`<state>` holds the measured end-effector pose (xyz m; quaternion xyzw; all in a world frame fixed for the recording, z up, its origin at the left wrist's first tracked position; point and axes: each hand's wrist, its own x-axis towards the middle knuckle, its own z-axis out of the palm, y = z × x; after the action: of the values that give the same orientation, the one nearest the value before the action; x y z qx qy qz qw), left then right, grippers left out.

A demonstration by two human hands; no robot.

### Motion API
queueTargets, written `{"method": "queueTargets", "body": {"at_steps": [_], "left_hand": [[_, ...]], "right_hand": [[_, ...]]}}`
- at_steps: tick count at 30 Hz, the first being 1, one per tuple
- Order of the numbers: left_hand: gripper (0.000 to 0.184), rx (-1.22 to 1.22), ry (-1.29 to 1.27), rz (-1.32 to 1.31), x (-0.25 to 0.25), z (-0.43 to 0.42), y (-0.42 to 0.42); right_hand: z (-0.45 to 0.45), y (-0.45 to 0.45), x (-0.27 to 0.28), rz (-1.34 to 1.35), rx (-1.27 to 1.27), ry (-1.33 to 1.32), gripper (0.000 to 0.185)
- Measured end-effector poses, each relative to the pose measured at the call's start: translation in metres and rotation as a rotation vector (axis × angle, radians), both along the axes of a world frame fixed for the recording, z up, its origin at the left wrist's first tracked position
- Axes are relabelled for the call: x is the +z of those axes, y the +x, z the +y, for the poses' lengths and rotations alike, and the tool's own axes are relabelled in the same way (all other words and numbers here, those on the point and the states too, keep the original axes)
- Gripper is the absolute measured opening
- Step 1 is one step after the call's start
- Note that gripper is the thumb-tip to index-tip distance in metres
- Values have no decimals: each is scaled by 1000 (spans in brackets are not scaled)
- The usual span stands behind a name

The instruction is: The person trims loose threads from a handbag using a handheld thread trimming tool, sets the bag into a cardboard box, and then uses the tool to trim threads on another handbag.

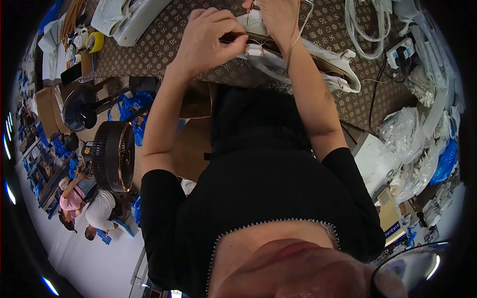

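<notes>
A white bag-like piece [343, 82] with a brown inside and clear plastic along it lies on the patterned brown cloth [164, 47]. My left hand [211, 42] is closed, thumb and finger pinching its edge beside a small white tab [254, 50]. Across from it, my right hand [278, 20] is bent over the same piece, its fingers partly cut off by the top of the frame. Something small and metallic shows at those fingertips, too little to name. A thin pale thread [302, 31] runs past my right wrist.
A black fan [114, 156] stands left of my left arm. At upper left are a white bag [134, 25], yellow tape [94, 42] and a phone [71, 73]. A power strip [400, 52] and plastic bags [405, 131] lie right. Two people [102, 211] are at lower left.
</notes>
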<state>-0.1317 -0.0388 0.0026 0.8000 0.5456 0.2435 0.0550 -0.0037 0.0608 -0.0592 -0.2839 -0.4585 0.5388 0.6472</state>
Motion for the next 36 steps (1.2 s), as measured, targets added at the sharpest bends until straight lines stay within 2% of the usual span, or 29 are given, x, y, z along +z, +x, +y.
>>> {"method": "queueTargets", "body": {"at_steps": [1, 2, 4, 5, 7, 8, 10, 14, 17, 22, 36], "left_hand": [[5, -16, -80, -191, -7, -2, -3], [5, -13, -78, -192, -5, -4, 2], [12, 382, -516, -943, 0, -10, 17], [12, 381, -513, -947, 5, -10, 16], [21, 364, -901, -1268, 16, -9, 12], [21, 362, -892, -1281, 14, -10, 13], [20, 554, -1053, -1447, 9, -13, 17], [16, 566, -1064, -1561, 13, -12, 15], [12, 657, -1042, -1551, 12, -15, 29], [10, 749, -979, -1692, 11, -16, 37], [8, 832, -888, -1683, 14, -16, 48]], "right_hand": [[1, -1, 0, -4, 0, 1, 23], [1, 0, 1, -7, 1, 3, 23], [-1, 1, 4, -11, 0, 7, 23], [-3, 2, 7, -16, -1, 10, 23], [-4, 2, 11, -35, 5, 19, 23], [-6, 0, 12, -46, 11, 26, 23], [-10, -4, 16, -66, 35, 36, 23], [-21, -2, 24, -79, 86, 41, 23], [-25, -1, 27, -73, 100, 38, 23], [-25, -3, 27, -68, 97, 37, 23], [-29, -2, 30, -76, 85, 40, 23]]}}
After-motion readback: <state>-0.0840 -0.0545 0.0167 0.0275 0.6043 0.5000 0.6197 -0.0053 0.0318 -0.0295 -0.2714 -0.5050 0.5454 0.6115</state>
